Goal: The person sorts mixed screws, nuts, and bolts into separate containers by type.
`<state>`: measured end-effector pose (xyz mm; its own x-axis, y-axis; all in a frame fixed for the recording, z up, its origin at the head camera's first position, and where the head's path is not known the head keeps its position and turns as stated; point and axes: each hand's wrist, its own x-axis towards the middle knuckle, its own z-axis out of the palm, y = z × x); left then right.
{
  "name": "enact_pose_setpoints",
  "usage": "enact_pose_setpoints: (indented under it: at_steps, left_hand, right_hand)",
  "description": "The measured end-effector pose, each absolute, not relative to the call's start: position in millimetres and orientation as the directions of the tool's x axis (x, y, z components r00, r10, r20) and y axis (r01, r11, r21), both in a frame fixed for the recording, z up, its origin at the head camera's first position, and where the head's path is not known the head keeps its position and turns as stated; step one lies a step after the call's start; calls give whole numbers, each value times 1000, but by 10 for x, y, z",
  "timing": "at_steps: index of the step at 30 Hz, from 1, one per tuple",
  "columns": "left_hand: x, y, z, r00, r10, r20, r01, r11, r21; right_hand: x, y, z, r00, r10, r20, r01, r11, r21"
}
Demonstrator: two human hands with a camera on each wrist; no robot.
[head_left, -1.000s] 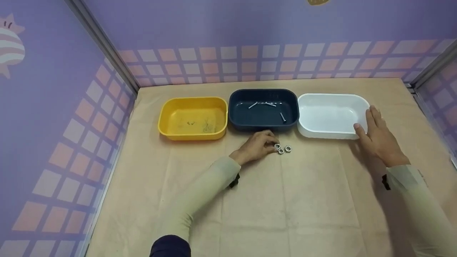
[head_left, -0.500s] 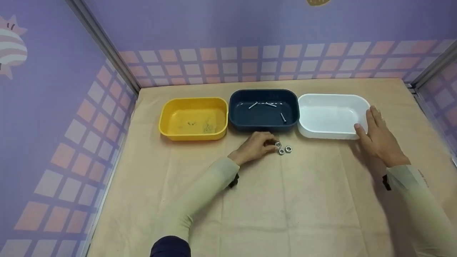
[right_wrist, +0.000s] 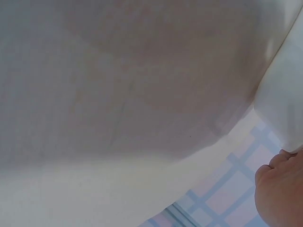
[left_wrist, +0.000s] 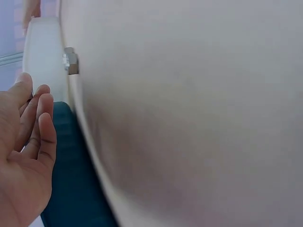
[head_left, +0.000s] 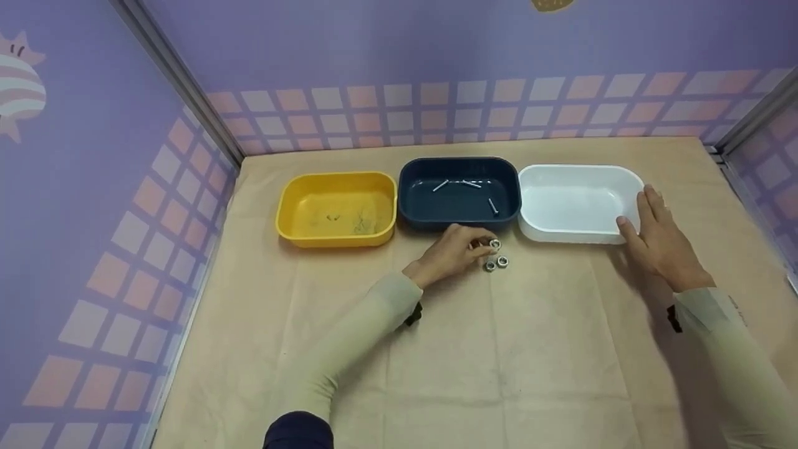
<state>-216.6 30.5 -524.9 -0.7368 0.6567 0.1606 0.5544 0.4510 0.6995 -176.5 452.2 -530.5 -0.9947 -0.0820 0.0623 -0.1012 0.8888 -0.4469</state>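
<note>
My left hand [head_left: 450, 252] pinches a silvery hex nut [head_left: 495, 244] between thumb and fingertips, just in front of the dark blue tray [head_left: 459, 222]. Below it on the cloth lie two more nuts, one at left [head_left: 490, 266] and one at right [head_left: 503, 262]; in the left wrist view nuts [left_wrist: 71, 61] on the cloth overlap. My right hand [head_left: 667, 249] rests against the right end of the white tray [head_left: 570, 237], its fingers straight along the outside and the thumb at the front rim. In the right wrist view only part of that hand [right_wrist: 281, 189] shows beside the tray.
Several small bolts [head_left: 492, 206] lie inside the dark blue tray. A yellow tray [head_left: 336, 241] with dark marks on its floor stands to its left. The three trays form a row on a beige cloth [head_left: 449, 362], with patterned purple panels [head_left: 399, 50] behind and beside.
My left hand has lifted one nut off the group and moved slightly up and right with it. The right hand stays at the white tray.
</note>
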Motion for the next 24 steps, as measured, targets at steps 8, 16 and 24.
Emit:
enact_pose_setpoints:
  at_steps: [8, 16, 24]
  left_hand:
    - [-2198, 423, -5118, -722, 669, 178, 574, 436, 693]
    - [-2217, 545, -5036, -717, 671, 187, 578, 423, 698]
    - [-2300, 697, -4938, -687, 690, 230, 606, 368, 705]
  right_hand:
    - [-1764, 4539, -5286, -995, -81, 65, -101, 898, -428]
    - [-1775, 4527, -5289, -994, -90, 66, -110, 905, -411]
    - [-1759, 4524, -5284, -993, -99, 68, -119, 908, -402]
